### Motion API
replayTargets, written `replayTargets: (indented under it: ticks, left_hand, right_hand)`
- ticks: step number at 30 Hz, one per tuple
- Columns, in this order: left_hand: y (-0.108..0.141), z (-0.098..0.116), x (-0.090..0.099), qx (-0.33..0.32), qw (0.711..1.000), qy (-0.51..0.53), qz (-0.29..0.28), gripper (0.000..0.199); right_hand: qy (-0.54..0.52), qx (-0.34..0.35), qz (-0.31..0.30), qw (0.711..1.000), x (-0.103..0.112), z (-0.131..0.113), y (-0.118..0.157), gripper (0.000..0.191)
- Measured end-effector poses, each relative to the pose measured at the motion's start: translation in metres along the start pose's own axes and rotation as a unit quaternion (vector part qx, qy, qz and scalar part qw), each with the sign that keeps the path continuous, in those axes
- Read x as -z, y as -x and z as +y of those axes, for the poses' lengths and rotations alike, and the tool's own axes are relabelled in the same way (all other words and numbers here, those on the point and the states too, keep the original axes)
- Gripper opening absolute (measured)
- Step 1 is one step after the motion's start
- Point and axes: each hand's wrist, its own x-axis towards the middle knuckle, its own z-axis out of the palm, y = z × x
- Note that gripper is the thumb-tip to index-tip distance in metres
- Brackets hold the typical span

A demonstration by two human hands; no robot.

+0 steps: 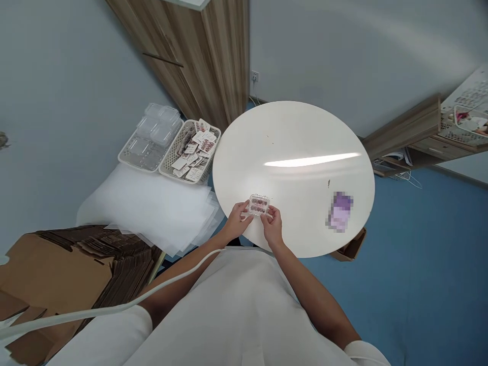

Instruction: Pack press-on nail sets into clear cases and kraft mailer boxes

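A small clear plastic box (pixel 259 204) with two rows of small reddish, patterned pieces inside is held over the near edge of the round white table (pixel 290 132). My left hand (pixel 238 221) grips its left side, thumb along the near corner. On the right side, the fingers of my right hand (pixel 272 223) pinch the box's near right corner. The lid looks closed, though the box is too small in view to be sure.
Left of the table stand a basket (pixel 164 172) of printed cards and another basket (pixel 127 159) of clear plastic boxes. Translucent sheets (pixel 152 203) lie below them, beside stacked flat cardboard (pixel 57 269). A blurred purple item (pixel 340 211) lies on the table's right. A white cable (pixel 152 290) crosses my left arm.
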Motion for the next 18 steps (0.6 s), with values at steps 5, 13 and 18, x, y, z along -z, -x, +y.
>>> replayTargets:
  ticks: [5, 13, 18]
  left_hand:
    - [-0.031, -0.015, 0.056, 0.032, 0.998, -0.048, 0.034, 0.060]
    - [-0.089, -0.038, 0.119, 0.081, 0.987, -0.131, 0.033, 0.061]
    - [-0.110, -0.044, 0.128, 0.077, 0.986, -0.146, 0.023, 0.062]
  right_hand:
    - [0.100, 0.002, -0.004, 0.995, -0.061, 0.005, -0.031, 0.045]
    - [0.209, 0.001, -0.043, 0.977, -0.133, 0.016, -0.081, 0.050]
    - [0.234, 0.014, -0.038, 0.971, -0.150, 0.018, -0.098, 0.046]
